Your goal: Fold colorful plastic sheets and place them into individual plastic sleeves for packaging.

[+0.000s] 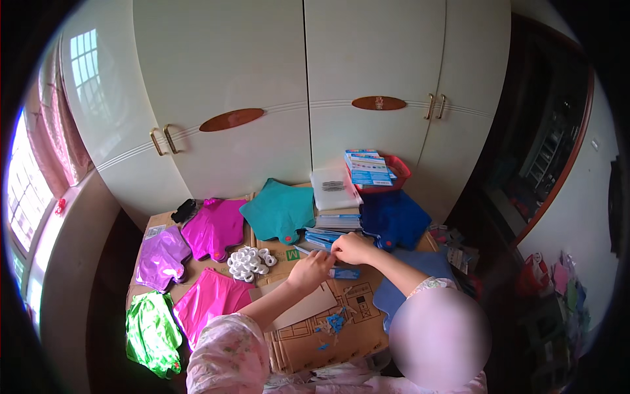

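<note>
Over the middle of the cardboard-covered table, my left hand (311, 270) and my right hand (351, 249) come together with their fingers closed. What they pinch between them is too small to make out. Just below the fingers lies a small blue packet (346, 273). Behind the hands is a spread of thin blue-and-white packets (321, 238). White ring-shaped rolls (248, 264) are heaped left of my left hand. Under my left forearm a pale flat sheet (308, 308) rests on the cardboard (357, 338), near a scatter of blue and grey scraps (333, 323).
Shiny star-shaped foil pieces surround the work spot: teal (279, 211), magenta (213, 228), purple (161, 258), pink (211, 299), green (153, 331), dark blue (395, 218) and light blue (420, 270). At the back, blue boxes (369, 169) lie over a red basket (399, 172), beside a whitish package (335, 190). Cabinet doors (223, 65) stand behind.
</note>
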The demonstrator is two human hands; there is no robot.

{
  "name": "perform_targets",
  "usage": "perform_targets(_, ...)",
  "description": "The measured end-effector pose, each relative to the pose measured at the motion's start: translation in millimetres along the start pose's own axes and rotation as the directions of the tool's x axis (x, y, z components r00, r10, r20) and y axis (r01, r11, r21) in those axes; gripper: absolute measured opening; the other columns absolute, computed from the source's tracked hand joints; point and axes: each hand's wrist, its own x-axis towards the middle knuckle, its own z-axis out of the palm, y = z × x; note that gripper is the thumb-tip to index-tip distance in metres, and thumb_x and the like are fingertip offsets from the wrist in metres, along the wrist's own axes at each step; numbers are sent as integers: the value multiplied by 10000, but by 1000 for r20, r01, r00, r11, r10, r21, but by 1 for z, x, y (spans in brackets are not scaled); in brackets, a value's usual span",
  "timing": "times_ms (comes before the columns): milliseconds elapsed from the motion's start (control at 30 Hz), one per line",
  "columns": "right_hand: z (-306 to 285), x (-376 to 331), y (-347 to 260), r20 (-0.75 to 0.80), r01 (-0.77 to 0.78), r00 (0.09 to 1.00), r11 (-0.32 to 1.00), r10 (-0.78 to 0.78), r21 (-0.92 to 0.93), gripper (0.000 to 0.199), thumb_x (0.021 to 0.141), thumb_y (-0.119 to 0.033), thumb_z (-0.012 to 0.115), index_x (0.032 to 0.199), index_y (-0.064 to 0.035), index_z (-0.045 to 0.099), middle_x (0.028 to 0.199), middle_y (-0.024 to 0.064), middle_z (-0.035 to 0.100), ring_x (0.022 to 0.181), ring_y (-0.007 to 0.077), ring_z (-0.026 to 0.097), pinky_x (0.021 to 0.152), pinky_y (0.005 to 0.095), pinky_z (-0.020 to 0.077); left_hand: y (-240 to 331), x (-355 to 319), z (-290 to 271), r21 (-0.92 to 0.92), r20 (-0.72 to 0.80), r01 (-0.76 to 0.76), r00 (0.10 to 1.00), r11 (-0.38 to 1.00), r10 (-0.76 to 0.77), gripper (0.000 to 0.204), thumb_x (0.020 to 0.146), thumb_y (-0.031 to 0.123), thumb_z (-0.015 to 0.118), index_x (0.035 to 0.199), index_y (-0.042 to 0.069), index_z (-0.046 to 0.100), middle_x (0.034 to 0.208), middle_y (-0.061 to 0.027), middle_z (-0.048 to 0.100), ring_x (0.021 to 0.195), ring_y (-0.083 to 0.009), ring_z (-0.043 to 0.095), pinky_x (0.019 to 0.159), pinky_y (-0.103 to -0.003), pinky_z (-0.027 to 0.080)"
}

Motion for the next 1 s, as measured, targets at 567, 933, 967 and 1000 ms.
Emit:
perform_targets(567,22,-64,16,-76,-51,996,988,41,-144,252,745,-206,683,954,-69,652,901,121,654,866,305,641,746,405,514,-4,4,12,55,-3,25,1000,998,-25,112,768,113,576,857,67,524,829,-80,578,828,-242,607,598,-344,538)
perform_targets(933,26,-61,14,-396,-95,918,960,-18,-264,365,707,-170,735,944,-58,481,888,125,565,780,309,636,589,417,525,-3,16,23,116,-96,86,993,989,-75,144,762,95,564,887,66,499,809,-68,540,800,-213,606,545,-321,531)
perform_targets(967,23,-62,11,-436,-97,899,956,-35,-276,400,697,-173,747,957,-59,466,917,124,547,798,310,631,590,417,525,-4,17,25,110,-91,101,992,989,-91,145,768,94,562,895,67,496,814,-69,539,796,-216,606,542,-323,530)
perform_targets(1000,20,-62,9,-476,-98,878,953,-54,-288,435,687,-177,759,971,-60,451,946,124,530,816,310,627,590,417,525,-3,17,25,104,-85,116,991,988,-108,147,774,94,560,902,68,493,820,-70,538,792,-218,605,539,-326,530)
